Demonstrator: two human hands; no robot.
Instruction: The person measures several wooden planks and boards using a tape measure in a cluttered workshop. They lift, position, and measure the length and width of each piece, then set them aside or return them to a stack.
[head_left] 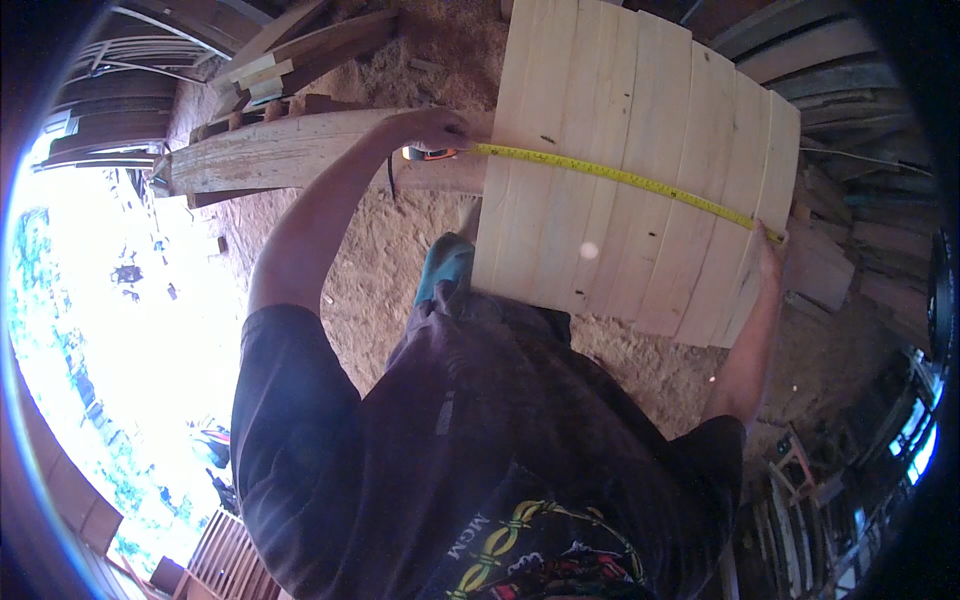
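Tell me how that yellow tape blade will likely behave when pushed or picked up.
The yellow tape blade is probably light for its length, being a narrow strip. It looks springy rather than floppy, running nearly straight between left hand and right hand, but might buckle if pushed endwise. Across the smooth-looking wooden panel, it may slide easily.

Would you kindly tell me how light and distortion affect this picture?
Head view: glare washes out the left side; fisheye distortion bows the stacked planks at upper right; a round bright spot marks the wooden panel; the yellow tape shows clearly.
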